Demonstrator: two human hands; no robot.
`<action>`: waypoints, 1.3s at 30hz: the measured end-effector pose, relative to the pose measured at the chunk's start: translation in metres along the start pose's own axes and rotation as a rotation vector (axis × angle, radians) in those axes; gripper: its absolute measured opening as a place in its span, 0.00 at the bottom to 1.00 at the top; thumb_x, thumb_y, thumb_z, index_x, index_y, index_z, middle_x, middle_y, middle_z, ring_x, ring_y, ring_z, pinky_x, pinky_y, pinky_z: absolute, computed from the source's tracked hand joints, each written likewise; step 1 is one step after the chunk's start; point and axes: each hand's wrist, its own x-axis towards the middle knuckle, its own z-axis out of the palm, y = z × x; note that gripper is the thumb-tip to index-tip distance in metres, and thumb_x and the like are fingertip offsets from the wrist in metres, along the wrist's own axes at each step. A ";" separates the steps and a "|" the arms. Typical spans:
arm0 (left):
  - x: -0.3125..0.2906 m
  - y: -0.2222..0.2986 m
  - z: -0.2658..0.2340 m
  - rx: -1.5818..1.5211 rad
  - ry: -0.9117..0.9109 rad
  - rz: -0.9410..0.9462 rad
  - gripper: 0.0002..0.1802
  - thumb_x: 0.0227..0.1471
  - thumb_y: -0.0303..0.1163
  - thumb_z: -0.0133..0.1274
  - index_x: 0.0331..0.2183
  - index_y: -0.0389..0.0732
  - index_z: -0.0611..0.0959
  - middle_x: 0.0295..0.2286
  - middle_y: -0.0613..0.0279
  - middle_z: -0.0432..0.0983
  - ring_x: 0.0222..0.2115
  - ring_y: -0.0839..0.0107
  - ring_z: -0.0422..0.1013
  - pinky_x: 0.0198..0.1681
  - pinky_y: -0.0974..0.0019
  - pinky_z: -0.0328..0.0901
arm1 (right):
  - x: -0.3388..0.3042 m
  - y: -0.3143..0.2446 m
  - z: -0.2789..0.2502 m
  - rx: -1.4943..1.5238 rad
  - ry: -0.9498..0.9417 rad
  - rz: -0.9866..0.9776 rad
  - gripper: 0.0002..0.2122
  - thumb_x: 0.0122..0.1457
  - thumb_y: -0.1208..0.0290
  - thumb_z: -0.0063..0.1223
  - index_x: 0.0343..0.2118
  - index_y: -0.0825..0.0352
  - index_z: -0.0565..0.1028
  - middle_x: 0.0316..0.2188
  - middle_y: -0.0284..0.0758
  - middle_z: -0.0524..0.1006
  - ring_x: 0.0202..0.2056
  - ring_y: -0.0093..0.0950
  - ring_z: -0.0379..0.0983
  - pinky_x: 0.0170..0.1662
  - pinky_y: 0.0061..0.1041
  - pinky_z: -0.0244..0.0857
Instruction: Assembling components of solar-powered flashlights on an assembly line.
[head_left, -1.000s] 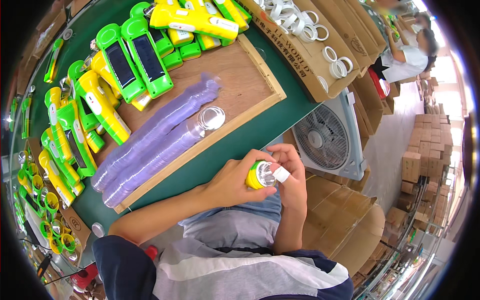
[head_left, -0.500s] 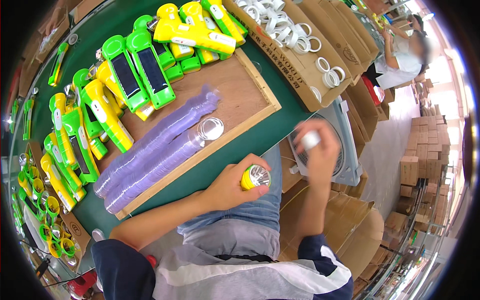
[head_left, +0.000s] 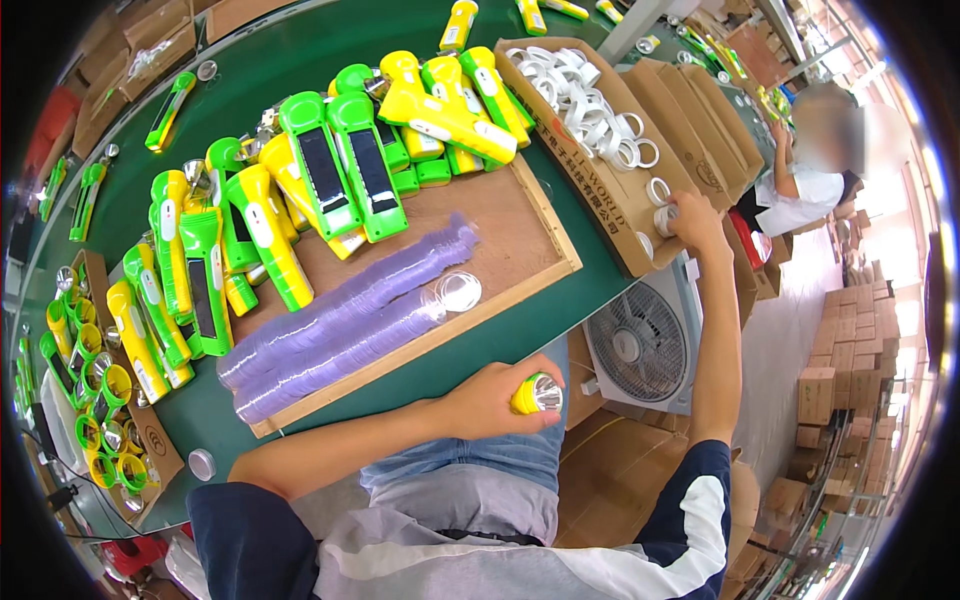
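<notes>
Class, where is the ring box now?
In the head view, the ring box is upper right, above the fan, the right hand at its lower end.

right hand (head_left: 702, 222) moved beyond fan (head_left: 638, 342), fingers (head_left: 680, 229) now at white rings (head_left: 661, 217)

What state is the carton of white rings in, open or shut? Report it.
Open: white rings show inside the carton, and the right hand reaches over its side.
</notes>
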 end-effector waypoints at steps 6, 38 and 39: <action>0.000 0.003 0.001 0.015 -0.008 -0.002 0.23 0.48 0.34 0.63 0.44 0.44 0.73 0.33 0.62 0.76 0.33 0.72 0.74 0.37 0.68 0.68 | -0.005 0.006 -0.002 -0.084 0.058 -0.054 0.18 0.46 0.76 0.59 0.44 0.64 0.76 0.46 0.42 0.72 0.48 0.43 0.71 0.52 0.39 0.65; 0.001 -0.024 -0.007 -0.611 0.067 -0.023 0.28 0.61 0.49 0.48 0.54 0.40 0.63 0.36 0.59 0.73 0.28 0.72 0.74 0.27 0.70 0.70 | -0.192 -0.179 0.044 1.449 0.330 -0.828 0.19 0.58 0.63 0.55 0.48 0.70 0.75 0.49 0.48 0.75 0.49 0.46 0.71 0.50 0.38 0.66; 0.001 -0.028 -0.004 -0.570 0.094 0.020 0.30 0.61 0.51 0.47 0.54 0.40 0.62 0.38 0.58 0.72 0.31 0.72 0.74 0.28 0.70 0.71 | -0.193 -0.179 0.044 1.416 0.333 -0.850 0.22 0.54 0.62 0.62 0.49 0.69 0.74 0.50 0.49 0.75 0.51 0.46 0.70 0.51 0.39 0.66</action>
